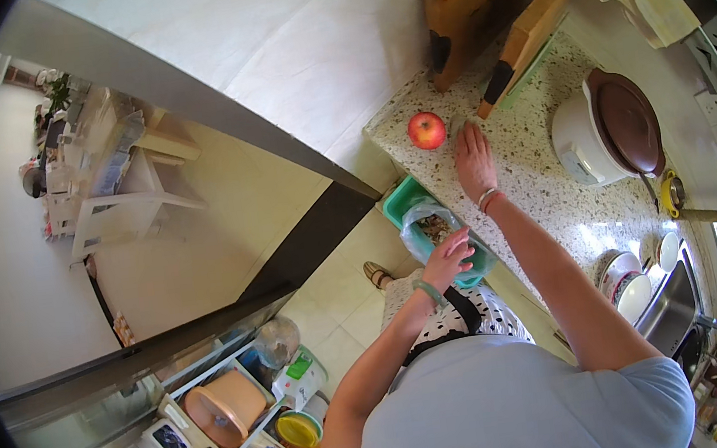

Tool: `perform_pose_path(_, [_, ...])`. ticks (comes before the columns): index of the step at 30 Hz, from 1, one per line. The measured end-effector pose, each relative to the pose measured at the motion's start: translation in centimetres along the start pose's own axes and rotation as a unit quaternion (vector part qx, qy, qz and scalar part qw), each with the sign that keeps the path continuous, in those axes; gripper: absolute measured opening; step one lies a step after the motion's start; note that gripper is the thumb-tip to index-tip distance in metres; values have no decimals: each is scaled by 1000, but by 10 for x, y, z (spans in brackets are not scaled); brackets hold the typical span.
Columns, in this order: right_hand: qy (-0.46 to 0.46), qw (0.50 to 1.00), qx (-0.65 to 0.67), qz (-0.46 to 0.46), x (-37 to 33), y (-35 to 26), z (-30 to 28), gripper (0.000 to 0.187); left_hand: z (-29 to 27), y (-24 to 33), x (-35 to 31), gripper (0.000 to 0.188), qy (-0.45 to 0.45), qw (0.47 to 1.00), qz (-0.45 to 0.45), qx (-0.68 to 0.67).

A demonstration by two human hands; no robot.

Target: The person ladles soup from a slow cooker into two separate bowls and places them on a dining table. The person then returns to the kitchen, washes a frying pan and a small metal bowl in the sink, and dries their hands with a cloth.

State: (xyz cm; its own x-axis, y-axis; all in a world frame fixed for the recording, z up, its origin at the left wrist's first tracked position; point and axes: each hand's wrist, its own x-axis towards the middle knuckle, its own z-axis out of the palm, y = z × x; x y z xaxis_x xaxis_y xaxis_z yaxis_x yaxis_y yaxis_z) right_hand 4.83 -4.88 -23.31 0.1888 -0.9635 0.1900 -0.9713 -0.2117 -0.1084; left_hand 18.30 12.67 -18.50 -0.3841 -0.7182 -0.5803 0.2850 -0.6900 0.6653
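Observation:
My right hand, a thin bracelet at its wrist, lies palm down on the speckled stone counter with its fingers stretched out. A small greyish thing shows at its fingertips; I cannot make out what it is. Just left of those fingers sits a red apple. My left hand, with a green bangle, hovers in front of my body, fingers apart and slightly bent, holding nothing visible. Beneath it is a green bin lined with a clear plastic bag, which has scraps inside.
Wooden cutting boards lean at the counter's back. To the right stand a white cooker with a brown lid, stacked bowls and a sink. A shelf with tubs is at lower left, beside a doorway.

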Motion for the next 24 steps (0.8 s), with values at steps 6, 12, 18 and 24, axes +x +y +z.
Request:
perform_pose_path(6, [1,999,41,-21,11,8,0,49,-9,4,-21,46,21,999,-16,-37])
perform_pose_path(12, [10,998,58,-30,-65,-5,-20,43,-16,4,-37,43,3,998,-18,-58])
perform_pose_path(18, [-10,981,191,-39,-126,-6,-46,35,-24,12,-44,43,-4,997,-21,-69])
perform_pose_path(24, [90,979,176,41,-113,15,-77,29,-27,22,-53,43,-13,996,-20,-88])
